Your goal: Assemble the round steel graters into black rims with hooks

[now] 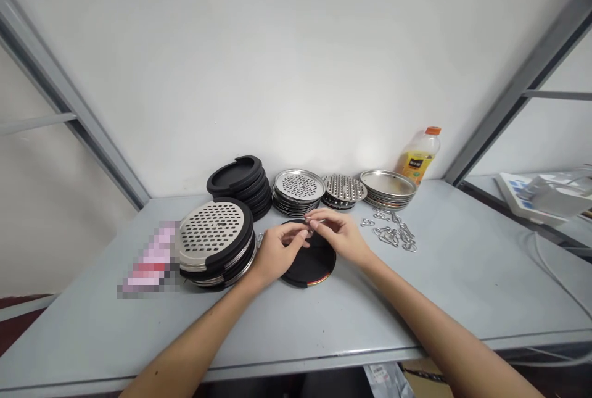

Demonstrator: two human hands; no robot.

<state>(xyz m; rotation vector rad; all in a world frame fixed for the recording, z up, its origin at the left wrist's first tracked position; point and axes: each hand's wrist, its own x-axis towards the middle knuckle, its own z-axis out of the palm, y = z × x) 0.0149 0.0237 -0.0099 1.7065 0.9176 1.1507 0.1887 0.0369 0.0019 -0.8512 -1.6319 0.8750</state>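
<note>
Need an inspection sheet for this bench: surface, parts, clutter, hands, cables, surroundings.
Surface: grey table, a few small dark specks near the front.
Parts: black disc under the hands; grater stack at left; behind, black rings, perforated plates, spiked plates, smooth plates; loose metal hooks at right.
Clutter: drink bottle; blurred pink item.
Right hand: pinches a small metal piece, partly hidden.
Left hand: fingers close by; grip unclear.
Cables: white cable, right side.
Surroundings: white wall, grey metal frame.
</note>
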